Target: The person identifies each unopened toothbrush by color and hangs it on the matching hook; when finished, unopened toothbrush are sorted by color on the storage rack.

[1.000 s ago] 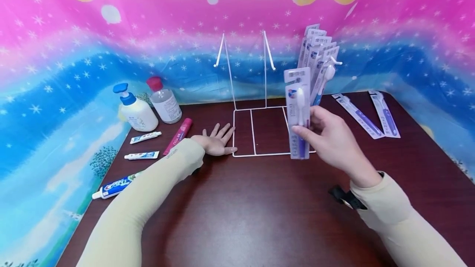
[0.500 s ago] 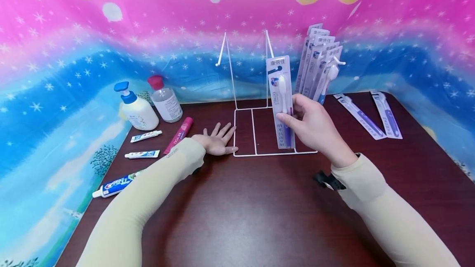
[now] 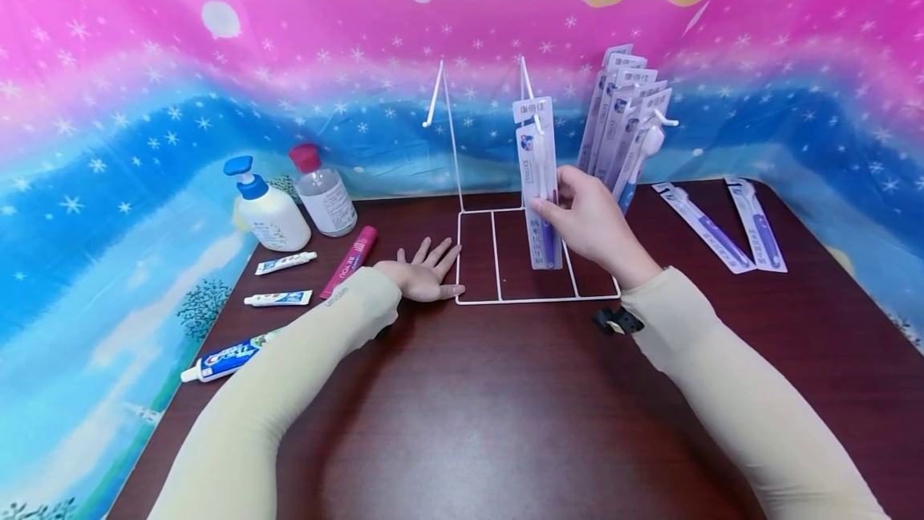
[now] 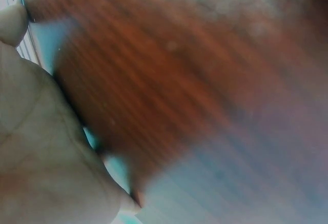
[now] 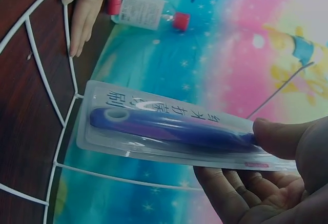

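Observation:
My right hand (image 3: 595, 219) pinches a packaged toothbrush (image 3: 536, 247) between thumb and fingers, holding it upright at the middle prong of a white wire rack (image 3: 520, 301). The prong's tip shows in front of the card near its top. In the right wrist view, the toothbrush's purple handle lies under clear plastic, with my thumb on the pack's edge. My left hand (image 3: 424, 275) rests on the table with fingers spread, its fingertips at the rack's left base wire. Several packaged toothbrushes (image 3: 613, 119) hang on the right prong. The left wrist view is blurred.
Two packaged toothbrushes (image 3: 707, 227) lie on the table at right. Left of the rack are a pump bottle (image 3: 273, 219), a red-capped clear bottle (image 3: 328, 199), a pink tube (image 3: 350, 262) and several toothpaste tubes (image 3: 280, 298). A patterned cloth (image 3: 325, 38) stands behind.
My right hand has carried the packaged toothbrush left and away from me, from in front of the right-hand toothbrushes to the middle prong. My left hand has stayed in place.

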The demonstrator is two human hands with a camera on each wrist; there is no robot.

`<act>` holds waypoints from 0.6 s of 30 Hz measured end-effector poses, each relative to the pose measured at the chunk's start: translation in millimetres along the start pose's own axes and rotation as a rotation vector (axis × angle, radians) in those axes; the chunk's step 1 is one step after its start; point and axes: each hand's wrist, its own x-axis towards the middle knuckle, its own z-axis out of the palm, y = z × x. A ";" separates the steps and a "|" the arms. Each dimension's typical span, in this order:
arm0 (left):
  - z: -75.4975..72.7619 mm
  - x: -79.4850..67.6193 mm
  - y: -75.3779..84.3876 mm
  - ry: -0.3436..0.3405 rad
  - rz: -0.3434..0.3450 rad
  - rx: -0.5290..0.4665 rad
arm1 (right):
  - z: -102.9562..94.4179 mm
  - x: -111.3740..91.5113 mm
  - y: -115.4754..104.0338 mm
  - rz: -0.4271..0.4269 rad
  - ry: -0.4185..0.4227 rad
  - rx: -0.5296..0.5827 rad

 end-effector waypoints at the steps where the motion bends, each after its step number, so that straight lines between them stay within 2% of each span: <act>1: 0.0 0.2 -0.1 0.000 0.000 0.001 | 1.5 5.4 0.9 0.011 -0.001 0.004; 9: -3.2 -2.1 3.2 -0.012 -0.016 0.008 | 13.9 51.4 8.9 0.106 0.009 -0.011; 18: -3.8 -4.1 3.6 -0.019 -0.015 0.009 | 22.0 89.4 18.3 0.104 0.036 -0.078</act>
